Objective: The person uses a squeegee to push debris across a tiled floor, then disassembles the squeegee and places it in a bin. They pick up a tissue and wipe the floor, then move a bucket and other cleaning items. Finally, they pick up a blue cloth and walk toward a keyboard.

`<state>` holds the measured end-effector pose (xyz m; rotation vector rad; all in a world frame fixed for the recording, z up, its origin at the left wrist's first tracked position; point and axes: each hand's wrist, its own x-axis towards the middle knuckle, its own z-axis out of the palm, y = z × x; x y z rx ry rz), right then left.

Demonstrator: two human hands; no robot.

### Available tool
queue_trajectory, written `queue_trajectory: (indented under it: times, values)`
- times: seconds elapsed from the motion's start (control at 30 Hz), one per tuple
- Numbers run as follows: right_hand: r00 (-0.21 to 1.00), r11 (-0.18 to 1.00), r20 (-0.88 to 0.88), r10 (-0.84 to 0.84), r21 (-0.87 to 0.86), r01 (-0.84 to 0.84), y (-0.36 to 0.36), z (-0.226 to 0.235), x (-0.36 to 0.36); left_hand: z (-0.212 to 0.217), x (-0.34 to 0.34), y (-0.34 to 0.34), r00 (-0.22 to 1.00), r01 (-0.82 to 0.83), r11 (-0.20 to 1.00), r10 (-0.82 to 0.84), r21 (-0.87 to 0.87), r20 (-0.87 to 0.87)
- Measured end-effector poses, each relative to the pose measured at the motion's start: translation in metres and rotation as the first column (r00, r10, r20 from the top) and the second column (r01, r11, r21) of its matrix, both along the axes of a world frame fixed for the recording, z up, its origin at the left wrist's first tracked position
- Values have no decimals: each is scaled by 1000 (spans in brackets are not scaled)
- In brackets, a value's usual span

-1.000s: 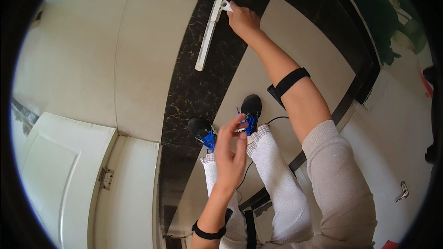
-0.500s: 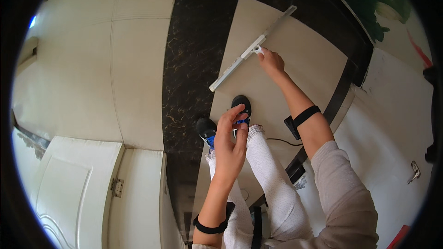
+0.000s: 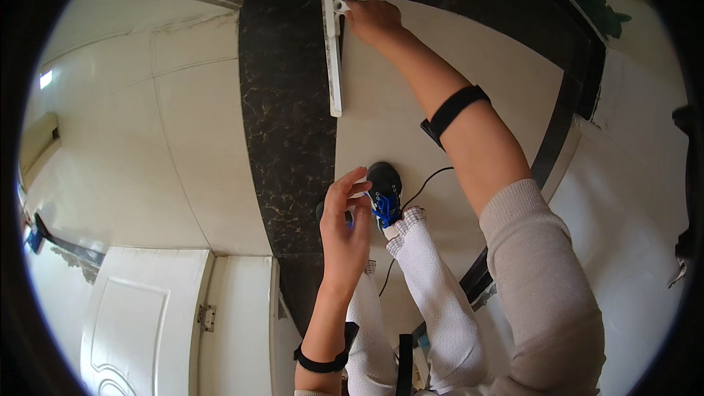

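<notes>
A long white squeegee [image 3: 333,59] lies along the seam where the dark marbled floor strip [image 3: 286,110] meets the pale tile [image 3: 411,117]. My right hand [image 3: 375,20] is closed on its short handle at the far side, arm stretched forward; the far end of the bar runs out of the picture. Over my shoes hangs my left hand [image 3: 346,231], its fingers loosely curved and apart, with nothing in it.
Below my left hand are my black shoes with blue laces [image 3: 384,194]. A thin black cable [image 3: 425,182] runs beside my leg. A white panelled door [image 3: 139,315] stands at the lower left, and a pale wall [image 3: 623,249] rises on the right.
My right hand has swung the squeegee leftward and farther away. It has turned from a diagonal across the pale tile to nearly straight along the dark strip. My left hand stays empty.
</notes>
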<state>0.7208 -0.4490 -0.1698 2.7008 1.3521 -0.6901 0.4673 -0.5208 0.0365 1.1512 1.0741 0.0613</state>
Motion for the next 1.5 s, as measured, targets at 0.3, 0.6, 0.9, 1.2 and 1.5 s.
queue_trajectory:
  times: [0.3,0.6,0.9,1.2,1.5]
  values:
    - [903,890,-24,-429,-183,418,-144,10,28,21,20,-18,995,101,993,-102,-59,-6]
    - [757,759,-103,-645,-200,620,-285,16,-28,26,43,-52,978,210,976,-208,-50,31]
    - [626,595,-325,-709,200,779,-218,10,45,16,66,-46,975,223,974,-224,23,12]
    - [658,583,-425,-622,310,751,-139,-26,202,-38,75,-7,907,419,872,-413,252,-77]
    - [927,938,175,-331,166,304,-99,-54,295,-97,67,11,933,360,903,-351,236,-83]
